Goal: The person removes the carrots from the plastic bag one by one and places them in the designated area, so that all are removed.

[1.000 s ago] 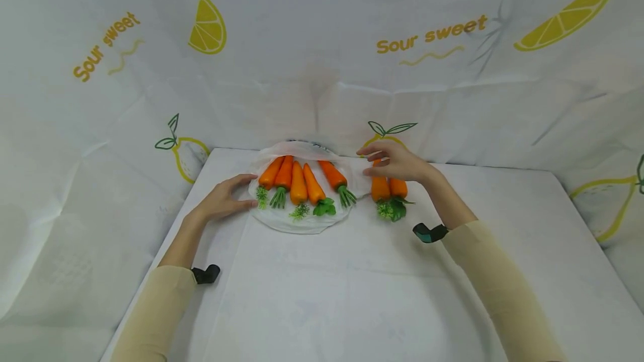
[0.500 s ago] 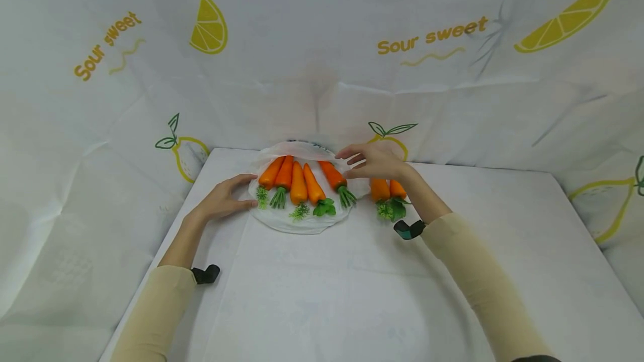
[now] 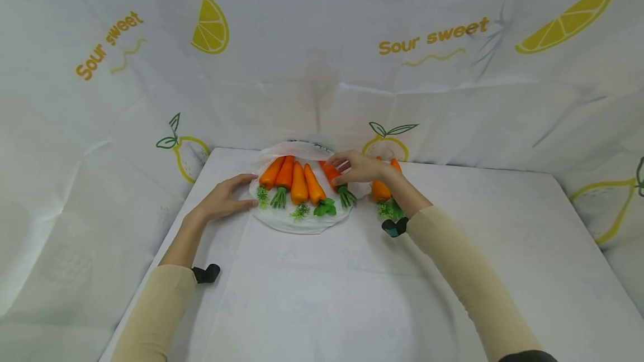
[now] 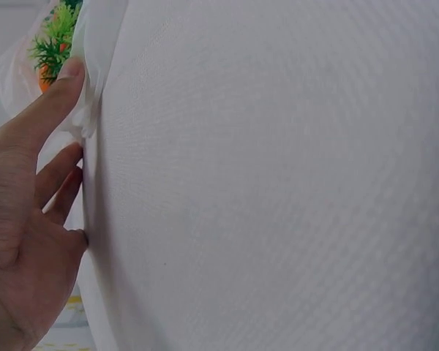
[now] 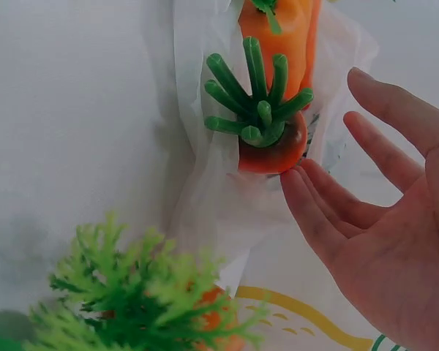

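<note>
Several orange carrots (image 3: 299, 183) with green tops lie side by side in the mouth of a thin white plastic bag (image 3: 297, 224), tops toward me. My left hand (image 3: 221, 199) rests at the bag's left edge, fingers and thumb spread apart; in the left wrist view the thumb touches the plastic. Over the rightmost carrot in the bag (image 5: 274, 153) reaches my right hand (image 3: 358, 166), its fingers loosely extended and fingertips right at the carrot's side. Two more carrots (image 3: 380, 191) lie on the table right of the bag, partly hidden by my right forearm.
The table (image 3: 322, 295) wears a white cloth. Behind it hangs a white curtain (image 3: 302, 43) printed with lemons, close behind the bag. Dark camera mounts (image 3: 205, 274) stick out at both wrists.
My right hand has moved left from above the two loose carrots to the rightmost carrot in the bag. My left hand has stayed at the bag's edge.
</note>
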Demonstrator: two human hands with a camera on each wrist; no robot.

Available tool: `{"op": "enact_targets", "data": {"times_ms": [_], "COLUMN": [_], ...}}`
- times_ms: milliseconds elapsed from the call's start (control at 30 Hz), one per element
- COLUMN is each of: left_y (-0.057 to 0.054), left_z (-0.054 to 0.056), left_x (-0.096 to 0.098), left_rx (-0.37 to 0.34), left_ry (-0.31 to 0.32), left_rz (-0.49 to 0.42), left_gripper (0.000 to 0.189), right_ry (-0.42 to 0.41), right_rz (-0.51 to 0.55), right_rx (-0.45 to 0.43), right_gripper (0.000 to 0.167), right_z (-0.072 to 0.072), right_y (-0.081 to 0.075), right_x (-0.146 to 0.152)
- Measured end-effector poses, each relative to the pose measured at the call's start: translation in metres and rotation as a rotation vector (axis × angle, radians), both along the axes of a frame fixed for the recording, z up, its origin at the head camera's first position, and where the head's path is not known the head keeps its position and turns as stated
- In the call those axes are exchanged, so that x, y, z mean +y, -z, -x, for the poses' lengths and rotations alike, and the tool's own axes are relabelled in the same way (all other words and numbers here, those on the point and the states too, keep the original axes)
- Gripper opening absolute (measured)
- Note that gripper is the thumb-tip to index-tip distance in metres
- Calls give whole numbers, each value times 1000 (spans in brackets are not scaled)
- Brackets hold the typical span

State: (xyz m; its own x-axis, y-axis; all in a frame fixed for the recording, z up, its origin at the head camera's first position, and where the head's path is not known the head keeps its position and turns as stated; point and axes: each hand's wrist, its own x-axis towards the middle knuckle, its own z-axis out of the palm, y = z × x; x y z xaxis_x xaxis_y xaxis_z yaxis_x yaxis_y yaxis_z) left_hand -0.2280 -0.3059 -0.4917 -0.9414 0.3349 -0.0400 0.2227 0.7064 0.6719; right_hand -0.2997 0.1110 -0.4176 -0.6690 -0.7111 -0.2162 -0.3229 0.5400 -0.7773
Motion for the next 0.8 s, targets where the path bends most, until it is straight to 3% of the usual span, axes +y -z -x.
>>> {"op": "enact_targets", "data": {"times_ms": [367,800], "left_y": [-1,1], "left_z": [0,2], "left_x": [1,0], "left_rx": [-3,-1], "left_ry": [4,7], "left_rz": [7,9], "left_gripper": [77,75], "right_ry": [30,17], "right_rz": [-41,-88], "right_rx": [-74,-100], "right_gripper": [54,55], "right_z": [8,12], "right_y": [13,18], "right_x": [1,-2]}}
